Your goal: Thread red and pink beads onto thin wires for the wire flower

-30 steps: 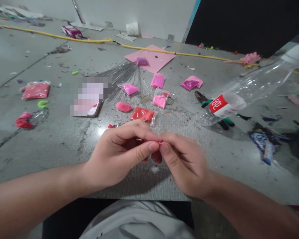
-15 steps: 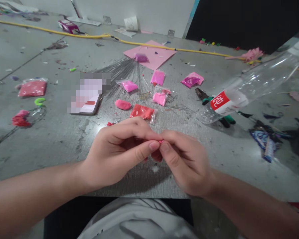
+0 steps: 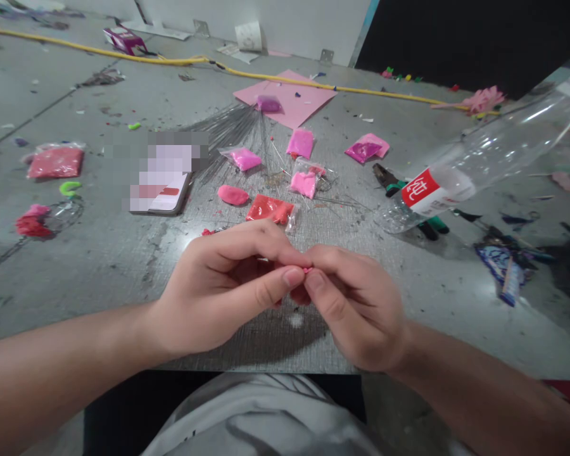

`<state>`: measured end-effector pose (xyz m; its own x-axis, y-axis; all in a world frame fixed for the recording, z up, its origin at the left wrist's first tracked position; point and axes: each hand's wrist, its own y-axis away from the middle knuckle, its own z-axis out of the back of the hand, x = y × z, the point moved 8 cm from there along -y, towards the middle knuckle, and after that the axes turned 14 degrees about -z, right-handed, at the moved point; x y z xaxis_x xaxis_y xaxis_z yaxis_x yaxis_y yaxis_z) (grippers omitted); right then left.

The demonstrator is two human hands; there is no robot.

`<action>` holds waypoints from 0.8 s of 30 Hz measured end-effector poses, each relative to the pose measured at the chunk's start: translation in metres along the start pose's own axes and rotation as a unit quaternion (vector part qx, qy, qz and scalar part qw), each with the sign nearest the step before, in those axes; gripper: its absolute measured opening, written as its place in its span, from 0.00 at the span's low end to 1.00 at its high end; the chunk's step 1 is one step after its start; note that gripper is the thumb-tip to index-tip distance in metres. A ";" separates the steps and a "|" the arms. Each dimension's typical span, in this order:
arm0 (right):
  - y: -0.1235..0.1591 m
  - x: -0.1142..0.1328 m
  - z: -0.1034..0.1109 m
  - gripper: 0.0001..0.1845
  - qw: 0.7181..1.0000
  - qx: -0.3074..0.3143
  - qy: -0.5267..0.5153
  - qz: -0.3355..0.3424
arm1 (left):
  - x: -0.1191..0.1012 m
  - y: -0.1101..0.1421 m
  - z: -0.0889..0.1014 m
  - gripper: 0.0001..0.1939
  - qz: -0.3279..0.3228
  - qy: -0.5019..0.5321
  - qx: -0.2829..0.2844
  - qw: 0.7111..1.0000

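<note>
The left hand point(image 3: 218, 291) pinches a tiny pink clay piece point(image 3: 307, 270) between thumb and forefinger; the piece sits where both hands' fingertips meet, above the table point(image 3: 275, 354), too covered to tell its long axis; the right hand point(image 3: 363, 304) pinches it from the right, neither hand nearer.

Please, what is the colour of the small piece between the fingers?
The small piece is pink; it shows best in the head view.
</note>
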<state>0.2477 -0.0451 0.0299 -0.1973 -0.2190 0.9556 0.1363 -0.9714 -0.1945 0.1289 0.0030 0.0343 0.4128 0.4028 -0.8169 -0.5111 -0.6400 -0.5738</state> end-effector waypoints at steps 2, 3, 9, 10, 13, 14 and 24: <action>0.000 0.001 0.000 0.11 1.000 -0.004 0.003 0.002 | -0.001 0.000 0.001 0.06 -0.001 -0.014 0.000 1.000; 0.000 0.002 0.000 0.11 1.000 -0.006 0.006 0.005 | -0.001 -0.001 0.002 0.05 -0.002 -0.020 -0.002 1.000; -0.001 0.009 0.001 0.10 0.999 -0.021 0.012 0.047 | -0.007 -0.004 0.002 0.03 -0.029 -0.065 0.010 0.997; -0.001 0.009 0.001 0.10 0.998 -0.022 0.013 0.049 | -0.008 -0.004 0.002 0.03 -0.032 -0.072 0.013 0.997; -0.002 0.010 0.000 0.09 0.998 -0.022 0.013 0.056 | -0.009 -0.005 0.002 0.02 -0.034 -0.086 0.022 0.995; -0.002 0.010 0.000 0.09 0.998 -0.023 0.012 0.058 | -0.010 -0.005 0.002 0.02 -0.035 -0.089 0.024 0.995; 0.000 0.016 0.001 0.09 0.997 -0.018 0.025 0.077 | -0.007 -0.002 0.003 0.01 -0.022 -0.076 0.015 0.997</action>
<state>0.2452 -0.0485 0.0449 -0.2256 -0.3694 0.9014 0.1341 -0.9283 -0.3469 0.1246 0.0038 0.0413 0.3177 0.5253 -0.7894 -0.5190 -0.6004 -0.6084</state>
